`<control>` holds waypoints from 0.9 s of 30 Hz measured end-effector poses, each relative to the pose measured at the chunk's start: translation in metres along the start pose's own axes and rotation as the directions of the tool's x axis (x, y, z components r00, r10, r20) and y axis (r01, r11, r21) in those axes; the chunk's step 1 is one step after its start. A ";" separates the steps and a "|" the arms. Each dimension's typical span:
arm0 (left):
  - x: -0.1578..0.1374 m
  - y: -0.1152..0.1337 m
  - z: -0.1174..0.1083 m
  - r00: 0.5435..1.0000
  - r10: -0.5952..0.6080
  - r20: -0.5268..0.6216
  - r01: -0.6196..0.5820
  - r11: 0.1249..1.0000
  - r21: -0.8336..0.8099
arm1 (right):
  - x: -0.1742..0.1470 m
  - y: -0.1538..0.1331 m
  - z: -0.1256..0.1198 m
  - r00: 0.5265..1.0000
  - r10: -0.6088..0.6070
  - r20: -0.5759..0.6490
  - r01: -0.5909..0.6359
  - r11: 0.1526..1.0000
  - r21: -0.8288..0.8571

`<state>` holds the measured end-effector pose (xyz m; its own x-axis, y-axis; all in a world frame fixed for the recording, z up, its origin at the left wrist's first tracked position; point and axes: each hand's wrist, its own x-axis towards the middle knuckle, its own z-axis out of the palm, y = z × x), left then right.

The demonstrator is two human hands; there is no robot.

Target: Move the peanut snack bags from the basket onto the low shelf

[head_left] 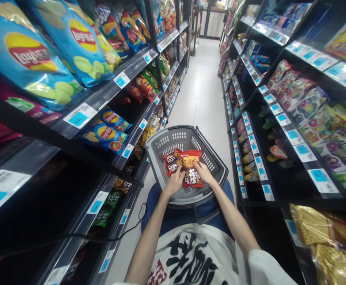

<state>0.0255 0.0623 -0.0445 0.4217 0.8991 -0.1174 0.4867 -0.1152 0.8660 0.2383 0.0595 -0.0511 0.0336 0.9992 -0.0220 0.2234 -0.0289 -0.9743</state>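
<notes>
A grey shopping basket (157, 174) with slotted walls sits in front of my knees. Over it, a red packet of peanuts (192, 161), printed with yellow nuts and white characters, lies between my hands. My right hand (205, 173) is closed on its right edge, thumb over the front. At the packet's left edge, my left hand (175, 181) is closed with fingers and thumb together. Smaller red snack packets (170, 158) lie in the basket beside my left fingers, partly covered by them.
Shelves of snacks flank a narrow tiled aisle (198, 87). Blue chip bags (84, 43) fill the upper left shelf, smaller chip bags (106, 132) the one below. Candy bags (312, 99) line the right. A black cable (128, 231) hangs at the left; gold packages (318, 229) stand low right.
</notes>
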 end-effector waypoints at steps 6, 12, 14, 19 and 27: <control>-0.001 0.003 -0.001 1.000 -0.008 -0.002 0.009 1.000 0.020 | -0.001 -0.001 0.000 1.000 0.001 0.000 -0.001 1.000 -0.005; 0.000 0.004 -0.001 1.000 -0.005 0.000 0.005 1.000 0.017 | -0.001 -0.003 0.000 1.000 -0.002 0.002 0.002 1.000 -0.011; -0.001 0.003 -0.001 1.000 -0.008 0.000 0.008 1.000 0.022 | -0.001 -0.003 0.000 1.000 -0.003 0.002 0.003 1.000 -0.015; -0.002 0.003 -0.002 1.000 -0.015 0.009 0.015 1.000 0.013 | -0.001 -0.004 0.000 1.000 -0.003 0.002 0.003 1.000 -0.025; -0.001 0.001 0.000 0.999 -0.036 0.011 0.035 0.999 0.013 | -0.001 -0.004 -0.001 1.000 -0.007 0.002 0.007 0.999 -0.051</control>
<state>0.0258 0.0617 -0.0431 0.4122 0.8981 -0.1532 0.5110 -0.0887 0.8550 0.2379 0.0582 -0.0471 0.0301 0.9994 -0.0153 0.2730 -0.0230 -0.9618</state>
